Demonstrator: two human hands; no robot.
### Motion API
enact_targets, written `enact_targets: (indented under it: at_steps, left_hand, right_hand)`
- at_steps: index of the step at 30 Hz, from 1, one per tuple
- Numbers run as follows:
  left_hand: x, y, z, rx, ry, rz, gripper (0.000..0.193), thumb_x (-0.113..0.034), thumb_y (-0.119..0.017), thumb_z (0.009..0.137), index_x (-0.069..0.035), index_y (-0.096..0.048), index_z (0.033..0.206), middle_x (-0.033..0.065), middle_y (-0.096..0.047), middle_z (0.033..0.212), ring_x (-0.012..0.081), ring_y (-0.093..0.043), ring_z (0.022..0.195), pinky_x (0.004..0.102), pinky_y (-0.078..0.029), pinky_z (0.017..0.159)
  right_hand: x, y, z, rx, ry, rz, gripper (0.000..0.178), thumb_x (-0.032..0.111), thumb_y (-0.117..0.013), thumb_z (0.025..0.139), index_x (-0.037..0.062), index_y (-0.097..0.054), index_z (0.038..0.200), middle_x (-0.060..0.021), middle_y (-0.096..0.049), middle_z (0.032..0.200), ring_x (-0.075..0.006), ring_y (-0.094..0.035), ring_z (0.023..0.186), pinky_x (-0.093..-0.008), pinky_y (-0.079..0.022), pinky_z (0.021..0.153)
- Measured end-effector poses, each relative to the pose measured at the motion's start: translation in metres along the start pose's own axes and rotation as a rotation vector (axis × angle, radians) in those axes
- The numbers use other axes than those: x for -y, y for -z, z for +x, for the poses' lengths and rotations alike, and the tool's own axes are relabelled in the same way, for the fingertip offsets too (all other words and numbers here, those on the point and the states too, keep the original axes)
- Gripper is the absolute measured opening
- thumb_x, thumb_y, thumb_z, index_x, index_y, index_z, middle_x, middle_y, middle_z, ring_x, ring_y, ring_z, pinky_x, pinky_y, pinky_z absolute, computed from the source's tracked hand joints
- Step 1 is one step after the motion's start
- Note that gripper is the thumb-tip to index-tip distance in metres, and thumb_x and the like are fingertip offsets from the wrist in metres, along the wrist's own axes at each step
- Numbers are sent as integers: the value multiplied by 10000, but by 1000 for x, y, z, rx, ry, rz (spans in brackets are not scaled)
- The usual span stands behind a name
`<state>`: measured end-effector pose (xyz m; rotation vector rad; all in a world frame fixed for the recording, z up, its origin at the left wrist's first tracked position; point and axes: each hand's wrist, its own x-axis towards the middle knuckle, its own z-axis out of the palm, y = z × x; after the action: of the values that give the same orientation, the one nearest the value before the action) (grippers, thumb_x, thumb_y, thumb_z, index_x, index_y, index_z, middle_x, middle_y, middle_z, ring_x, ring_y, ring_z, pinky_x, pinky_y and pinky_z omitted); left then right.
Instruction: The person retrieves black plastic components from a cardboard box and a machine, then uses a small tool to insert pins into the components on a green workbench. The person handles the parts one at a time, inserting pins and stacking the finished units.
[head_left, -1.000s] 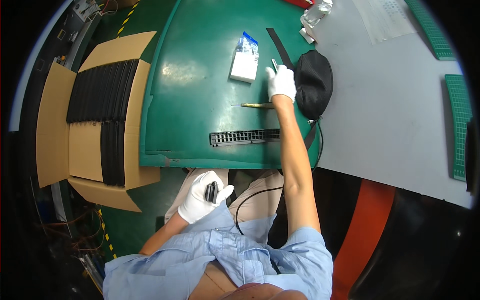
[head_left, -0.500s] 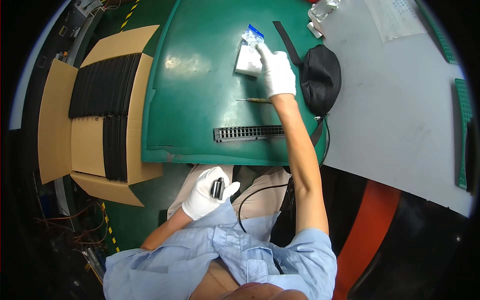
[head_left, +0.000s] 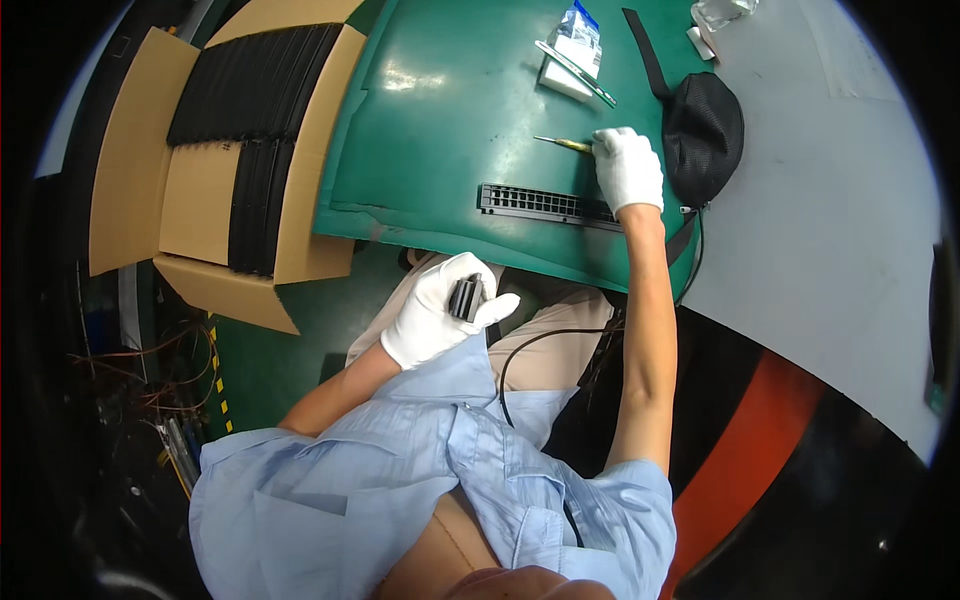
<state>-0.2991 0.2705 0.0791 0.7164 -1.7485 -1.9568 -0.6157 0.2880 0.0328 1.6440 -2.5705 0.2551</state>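
Observation:
White gloves cover both of my hands. My left hand (head_left: 447, 312), over my lap below the table edge, is closed around a small black block-like part (head_left: 466, 298); its lower portion is hidden in the palm. Out over the green mat, my right hand (head_left: 628, 172) has its fingers curled at the handle end of a thin screwdriver (head_left: 572, 145), whose metal tip points left. Just below it lies a long black slotted strip (head_left: 545, 203), its right end partly behind my wrist. Farther back, tweezers (head_left: 577, 73) rest across a white box (head_left: 566, 82) with a blue-topped clear packet (head_left: 580, 22).
An open cardboard box (head_left: 315, 150) packed with black strips stands to the left. A black mesh pouch (head_left: 704, 138) with a strap lies at the mat's right side, beside a grey tabletop (head_left: 810, 230). A black cable (head_left: 540, 338) loops over my lap.
My right hand has come back from the white box to the screwdriver handle. The tweezers now show lying on the box. My left hand still holds the black part. The whole view has shifted.

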Motion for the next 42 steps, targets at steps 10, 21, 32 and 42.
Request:
enact_targets:
  at_steps: [10, 21, 32, 42]
  left_hand:
    - [-106, -8, -9, 290, -709, -8, 286, -12, -807, 748, -102, -612, 937, 69, -585, 718, 269, -560, 565, 364, -411, 514]
    - [-40, 25, -24, 185, -629, 826, 335, -93, -806, 680, -135, -668, 982, 31, -605, 881, 248, -585, 777, 353, -433, 725]
    - [-40, 14, -35, 293, -802, 1077, 415, -127, -710, 705, -156, -693, 1119, 66, -628, 1082, 262, -628, 949, 366, -508, 796]
    - [-15, 33, -43, -38, 261, -603, 559, -357, -505, 1045, 13, -361, 1438, 197, -468, 1377, 326, -537, 1243, 434, -450, 1041]
  right_hand:
    - [-4, -4, -17, -24, 98, -30, 88, 149, -644, 875, 107, -619, 948, -122, -634, 901, -334, -636, 864, -447, -504, 739]
    - [93, 80, -176, 85, -495, 1701, 239, 31, -550, 828, 28, -543, 1067, -34, -545, 817, -110, -525, 649, -237, -431, 590]
    - [180, 117, -224, 206, -348, 1114, 271, 238, -809, 817, 21, -697, 935, -115, -681, 771, -231, -672, 652, -309, -521, 633]
    - [202, 87, -245, -257, -154, 759, 197, 223, -821, 793, 88, -679, 817, -60, -519, 609, -234, -519, 459, -343, -441, 464]
